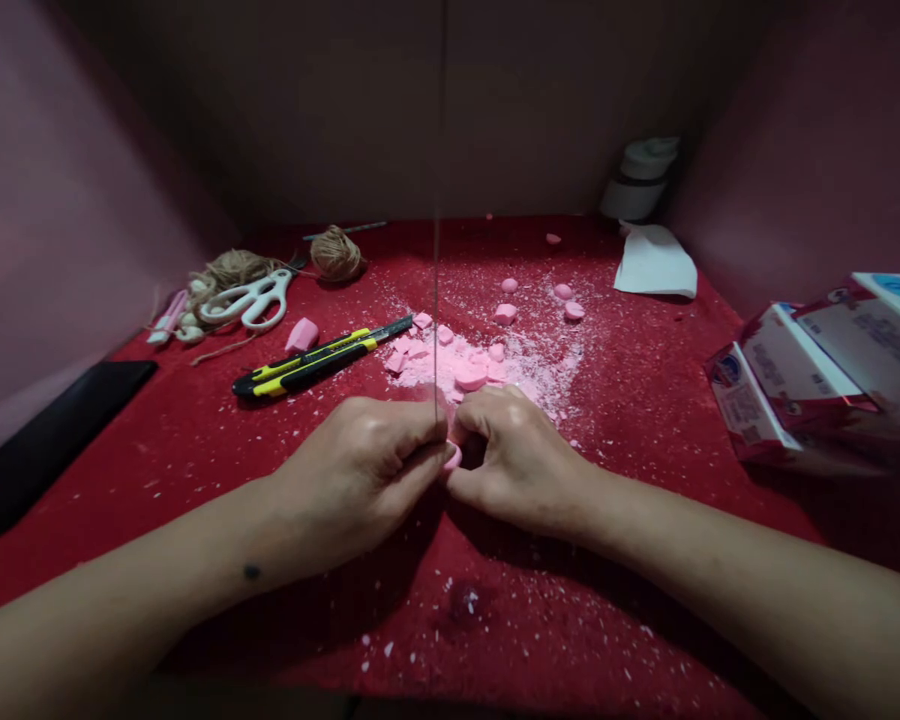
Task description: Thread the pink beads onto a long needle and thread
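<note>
My left hand (375, 470) and my right hand (521, 455) meet low in the middle, over the red cloth. Between their fingertips is a small rounded piece of pink soap (454, 457), mostly hidden; both hands pinch it. A thin dark line (436, 300) rises from my left fingers to the top of the view; whether it is a thread, a wire or something else I cannot tell. Just beyond the hands lies a heap of pink shavings and chunks (457, 362). The yellow and black utility knife (322, 360) rests left of the heap, blade out towards it.
Left are white-handled scissors (251, 302), a twine ball (336, 254), a pink block (302, 336) and a black flat object (60, 440). Several rounded pink pieces (505, 314) lie farther back. Right are cartons (817, 365), white paper (656, 262) and a white bottle (639, 180).
</note>
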{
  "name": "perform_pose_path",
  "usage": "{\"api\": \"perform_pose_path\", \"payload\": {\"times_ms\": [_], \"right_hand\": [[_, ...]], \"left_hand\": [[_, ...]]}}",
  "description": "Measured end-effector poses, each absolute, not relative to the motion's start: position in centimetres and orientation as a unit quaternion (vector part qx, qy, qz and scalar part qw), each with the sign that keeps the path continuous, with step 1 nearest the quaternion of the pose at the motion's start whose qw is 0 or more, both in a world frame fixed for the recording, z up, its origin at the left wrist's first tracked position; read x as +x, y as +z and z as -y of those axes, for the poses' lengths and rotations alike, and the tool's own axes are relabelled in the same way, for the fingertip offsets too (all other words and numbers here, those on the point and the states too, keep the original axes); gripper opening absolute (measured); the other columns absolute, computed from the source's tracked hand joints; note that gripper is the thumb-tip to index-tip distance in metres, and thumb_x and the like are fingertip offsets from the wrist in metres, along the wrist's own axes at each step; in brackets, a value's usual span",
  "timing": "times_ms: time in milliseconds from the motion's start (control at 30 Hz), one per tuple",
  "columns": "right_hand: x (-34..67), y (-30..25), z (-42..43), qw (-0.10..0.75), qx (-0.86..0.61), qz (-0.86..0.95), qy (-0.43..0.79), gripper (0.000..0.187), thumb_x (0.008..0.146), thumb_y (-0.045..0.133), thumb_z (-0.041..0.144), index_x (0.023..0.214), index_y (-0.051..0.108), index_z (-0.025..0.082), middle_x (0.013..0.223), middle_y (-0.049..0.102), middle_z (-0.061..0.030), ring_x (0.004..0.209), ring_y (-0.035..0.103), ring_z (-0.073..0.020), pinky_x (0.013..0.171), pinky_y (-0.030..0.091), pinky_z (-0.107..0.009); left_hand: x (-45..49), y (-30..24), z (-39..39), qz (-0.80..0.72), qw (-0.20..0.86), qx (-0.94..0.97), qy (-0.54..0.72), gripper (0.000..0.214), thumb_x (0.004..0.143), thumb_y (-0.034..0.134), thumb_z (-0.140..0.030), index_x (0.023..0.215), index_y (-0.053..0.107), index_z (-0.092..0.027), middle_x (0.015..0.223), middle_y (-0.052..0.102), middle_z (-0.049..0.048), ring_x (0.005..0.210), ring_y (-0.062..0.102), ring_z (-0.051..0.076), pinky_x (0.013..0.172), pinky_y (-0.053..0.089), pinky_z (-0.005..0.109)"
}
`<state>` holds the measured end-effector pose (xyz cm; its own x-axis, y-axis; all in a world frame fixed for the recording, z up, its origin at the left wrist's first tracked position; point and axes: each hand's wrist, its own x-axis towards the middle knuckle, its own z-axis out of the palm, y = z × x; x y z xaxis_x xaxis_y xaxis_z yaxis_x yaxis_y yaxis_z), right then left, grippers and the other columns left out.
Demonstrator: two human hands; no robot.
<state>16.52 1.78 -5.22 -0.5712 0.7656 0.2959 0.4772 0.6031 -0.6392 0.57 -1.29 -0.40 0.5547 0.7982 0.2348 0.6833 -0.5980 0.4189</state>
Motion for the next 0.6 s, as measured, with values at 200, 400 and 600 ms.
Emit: {"api": "perform_pose_path", "payload": {"times_ms": [200,400,600], "right_hand": [[16.53,-5.22,-1.73,0.281,-0.368,0.850,0.251,0.011,0.069,0.053,0.019,0.059,0.050,0.017,0.062,0.055,-0.0013,0.061,0.044,-0.0115,0.061,0.035,-0.026],[16.45,-5.21,-1.77,0.279,-0.365,0.851,0.255,0.013,0.067,0.055,0.020,0.057,0.048,0.017,0.061,0.055,-0.0014,0.061,0.045,-0.0119,0.062,0.035,-0.027],[16.48,-5.24,-1.75,0.275,-0.370,0.851,0.251,0.012,0.069,0.053,0.019,0.058,0.048,0.017,0.061,0.054,-0.0009,0.061,0.044,-0.0116,0.061,0.034,-0.026]], "left_hand": [[0.32,-1.15,0.75,-0.428,0.089,0.875,0.208,0.018,0.082,0.047,-0.014,0.067,0.056,-0.012,0.056,0.054,-0.0005,0.049,0.047,0.008,0.050,0.035,0.019],[0.24,-0.96,1.19,-0.421,0.113,0.877,0.201,0.020,0.083,0.045,-0.013,0.066,0.056,-0.013,0.054,0.052,-0.0020,0.047,0.045,0.007,0.048,0.033,0.018],[0.49,-1.12,0.89,-0.430,0.056,0.879,0.197,0.021,0.083,0.046,-0.016,0.066,0.056,-0.013,0.055,0.053,-0.0006,0.048,0.046,0.008,0.049,0.034,0.020]]}}
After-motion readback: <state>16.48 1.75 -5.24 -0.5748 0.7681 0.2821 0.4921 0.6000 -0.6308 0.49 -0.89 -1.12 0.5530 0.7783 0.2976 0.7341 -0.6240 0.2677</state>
